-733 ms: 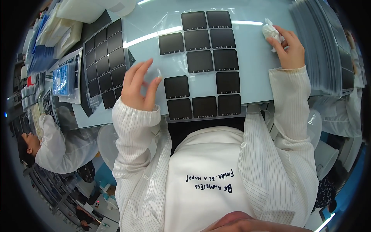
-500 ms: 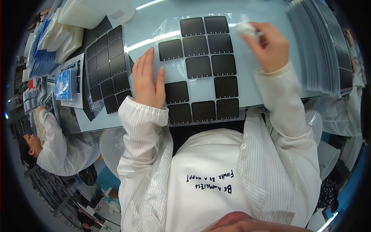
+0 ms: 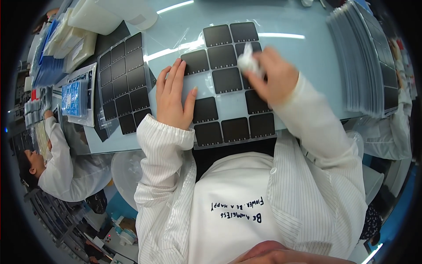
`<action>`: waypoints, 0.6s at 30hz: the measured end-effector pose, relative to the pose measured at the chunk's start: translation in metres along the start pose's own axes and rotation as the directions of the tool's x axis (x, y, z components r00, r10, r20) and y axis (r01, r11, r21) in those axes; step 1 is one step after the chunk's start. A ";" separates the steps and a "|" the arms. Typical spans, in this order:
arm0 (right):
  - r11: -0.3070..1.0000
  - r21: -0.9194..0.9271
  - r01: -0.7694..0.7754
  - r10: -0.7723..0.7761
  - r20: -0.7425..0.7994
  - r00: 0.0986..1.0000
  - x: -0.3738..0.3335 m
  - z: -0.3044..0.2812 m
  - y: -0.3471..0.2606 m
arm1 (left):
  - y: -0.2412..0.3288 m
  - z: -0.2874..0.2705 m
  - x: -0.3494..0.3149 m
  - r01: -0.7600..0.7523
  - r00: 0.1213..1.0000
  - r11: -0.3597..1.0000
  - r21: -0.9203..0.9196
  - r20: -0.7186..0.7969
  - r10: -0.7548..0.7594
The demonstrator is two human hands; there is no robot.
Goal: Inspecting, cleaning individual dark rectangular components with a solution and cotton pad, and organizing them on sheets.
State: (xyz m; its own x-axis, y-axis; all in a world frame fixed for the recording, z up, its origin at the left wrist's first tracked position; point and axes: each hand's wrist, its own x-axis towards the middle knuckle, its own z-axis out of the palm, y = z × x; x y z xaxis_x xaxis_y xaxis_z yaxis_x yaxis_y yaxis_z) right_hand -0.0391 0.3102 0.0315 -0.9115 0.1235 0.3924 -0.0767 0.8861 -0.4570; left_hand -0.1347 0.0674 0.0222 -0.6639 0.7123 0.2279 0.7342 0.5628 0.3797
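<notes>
In front of me on the pale glass-topped table [image 3: 303,61] lies a clear sheet with several black rectangular panels [image 3: 222,57] in rows; gaps show between some of them. My left hand [image 3: 175,99] rests flat at the sheet's left side, fingers stretched, fingertips on the edge of one panel. Pinched in my right hand [image 3: 280,79] is a crumpled white wipe [image 3: 249,60]. It lies over a panel in the right column and partly hides it. That hand is slightly smeared by motion.
Another sheet of black panels [image 3: 125,81] lies on the left. A tall stack of clear sheets [image 3: 358,61] stands at the right. Behind on the left are white containers [image 3: 94,16] and a blue packet [image 3: 74,97]. A co-worker [image 3: 66,167] sits to the left.
My right hand has moved left and a little nearer, bringing the wipe from beside the sheet onto its right column. My left hand has shifted slightly right.
</notes>
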 end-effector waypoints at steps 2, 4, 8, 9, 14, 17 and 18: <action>1.000 0.004 0.011 -0.011 0.100 0.995 -0.018 -0.009 -0.027 | 0.001 0.000 0.001 0.005 1.000 1.000 -0.024 0.004 -0.005; 0.998 0.064 -0.008 -0.001 0.131 0.991 -0.015 -0.008 -0.025 | 0.000 0.000 0.001 0.011 1.000 1.000 -0.023 0.005 -0.011; 0.997 -0.058 -0.060 0.054 -0.101 0.993 0.039 0.004 0.028 | 0.002 -0.006 0.003 0.000 1.000 1.000 -0.029 0.001 0.000; 0.993 -0.061 -0.099 0.090 -0.130 0.987 0.051 0.006 0.045 | 0.002 -0.004 0.005 -0.005 1.000 0.999 -0.039 -0.001 0.005; 0.999 0.022 -0.032 0.033 -0.062 0.998 0.046 0.020 0.018 | -0.002 -0.005 0.003 0.011 1.000 0.998 -0.062 -0.017 -0.012; 0.955 0.247 0.164 -0.216 0.201 0.955 0.025 0.016 -0.026 | -0.002 -0.005 0.003 0.008 1.000 0.996 -0.089 0.002 -0.008; 0.946 0.235 0.224 -0.278 0.228 0.933 0.027 0.016 -0.027 | -0.002 -0.005 0.003 0.010 1.000 0.996 -0.089 -0.001 -0.010</action>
State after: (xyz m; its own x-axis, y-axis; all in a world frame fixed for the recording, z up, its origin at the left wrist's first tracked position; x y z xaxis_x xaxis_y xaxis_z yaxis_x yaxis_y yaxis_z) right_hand -0.0684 0.2820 0.0418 -0.9214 -0.2328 0.3110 -0.3718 0.7610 -0.5317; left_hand -0.1390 0.0665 0.0270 -0.6714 0.7061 0.2251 0.7121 0.5303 0.4601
